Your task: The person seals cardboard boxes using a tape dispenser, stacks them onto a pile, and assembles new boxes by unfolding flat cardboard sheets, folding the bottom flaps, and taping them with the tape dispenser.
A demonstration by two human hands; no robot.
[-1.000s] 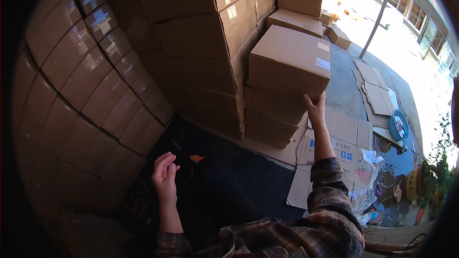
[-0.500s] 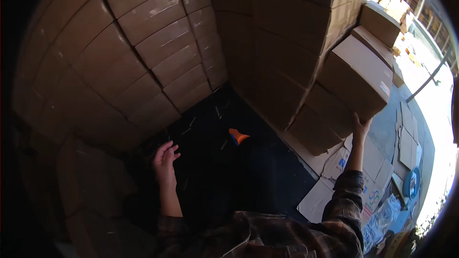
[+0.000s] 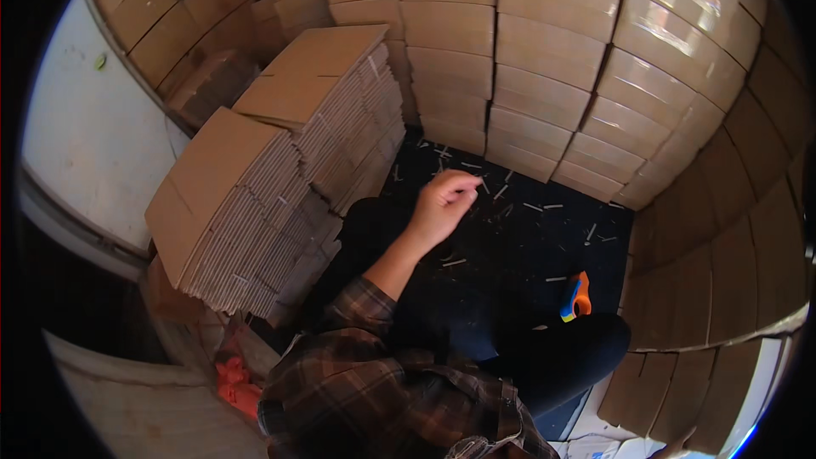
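My left hand is raised over the dark floor, its fingers curled in and no object showing in them. It is right of two stacks of flattened cardboard boxes, a nearer stack and a farther stack, and touches neither. An orange and blue tape dispenser lies on the dark floor, just beyond my bent knee. My right hand does not show.
Walls of closed cartons rise at the back and along the right. Scraps litter the floor. A pale panel stands at the left, with a red plastic bag low down near it.
The view has swung left, bringing the flattened-box stacks into sight. My right hand, earlier at a carton on the right, has left the picture. My left hand's fingers have curled in.
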